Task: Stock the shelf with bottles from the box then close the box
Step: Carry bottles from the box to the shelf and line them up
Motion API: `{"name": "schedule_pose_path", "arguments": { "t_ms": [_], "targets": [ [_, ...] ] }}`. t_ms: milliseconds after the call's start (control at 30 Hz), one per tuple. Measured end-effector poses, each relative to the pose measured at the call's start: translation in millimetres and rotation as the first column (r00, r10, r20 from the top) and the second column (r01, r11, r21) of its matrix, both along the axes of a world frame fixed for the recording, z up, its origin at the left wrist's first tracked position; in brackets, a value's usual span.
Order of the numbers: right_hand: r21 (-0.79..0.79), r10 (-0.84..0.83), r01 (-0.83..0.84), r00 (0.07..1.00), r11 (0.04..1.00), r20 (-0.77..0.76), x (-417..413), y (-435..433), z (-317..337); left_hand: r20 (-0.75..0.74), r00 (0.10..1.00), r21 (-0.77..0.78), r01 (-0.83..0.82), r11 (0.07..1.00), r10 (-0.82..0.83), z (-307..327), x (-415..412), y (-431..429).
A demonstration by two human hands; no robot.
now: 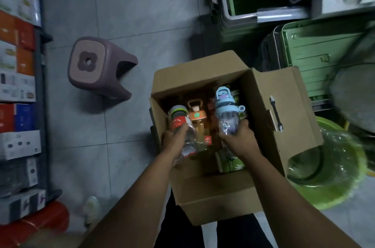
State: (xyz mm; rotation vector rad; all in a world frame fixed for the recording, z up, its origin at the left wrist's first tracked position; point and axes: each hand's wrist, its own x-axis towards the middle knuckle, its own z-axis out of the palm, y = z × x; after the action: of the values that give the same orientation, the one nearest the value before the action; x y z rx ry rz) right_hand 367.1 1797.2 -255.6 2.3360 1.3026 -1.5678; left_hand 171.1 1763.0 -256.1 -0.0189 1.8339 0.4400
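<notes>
Holding two bottles over an open cardboard box (261,101) at centre frame, one item per hand. Left hand (174,142): fingers curled round the body of a clear grey-lidded bottle (180,121) with a red label, tilted, close to the box's left inner wall. Right hand (239,139): fingers wrapped round the lower body of a clear blue-lidded bottle (227,111), lid pointing up-frame, just right of the box's centre. Between the two, inside the box: one orange-lidded bottle (196,114), upright. Further packaged stock lies beneath in shadow, possibly green cartons at the interior's lower right. Box flaps stand folded outward. Shelf (41,85) along the left edge of the frame, packed with boxed goods. Mauve plastic stool (97,67) on the tiled floor, upper left of the box. Green crates (314,55) at upper right. Green basin (334,187) under clear film, lower right, just beside the box's right flap.
</notes>
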Motion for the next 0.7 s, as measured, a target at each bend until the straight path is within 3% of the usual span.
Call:
{"name": "schedule_pose_path", "arguments": {
  "t_ms": [100,200,333,533,700],
  "targets": [
    [0.000,0.009,-0.009,1.000,1.000,-0.017,2,-12,26,0.164,0.986,0.020,-0.038,0.999,0.034,28,-5,-6],
    [0.028,0.004,-0.003,0.999,1.000,-0.048,5,-28,59,0.213,0.976,0.075,0.035,0.997,-0.050,62,-8,-18],
    [0.111,0.018,-0.010,0.997,0.994,-0.068,18,-55,112,0.166,0.981,0.204,0.070,0.976,-0.105,110,-10,-47],
    [0.233,0.037,0.007,0.982,0.973,-0.187,21,-90,176,0.110,0.994,0.448,-0.064,0.892,0.016,170,-8,-93],
    [0.401,0.220,-0.051,0.895,0.915,-0.388,6,-111,219,0.011,0.979,0.608,-0.168,0.776,0.204,219,4,-143]
  ]
}}
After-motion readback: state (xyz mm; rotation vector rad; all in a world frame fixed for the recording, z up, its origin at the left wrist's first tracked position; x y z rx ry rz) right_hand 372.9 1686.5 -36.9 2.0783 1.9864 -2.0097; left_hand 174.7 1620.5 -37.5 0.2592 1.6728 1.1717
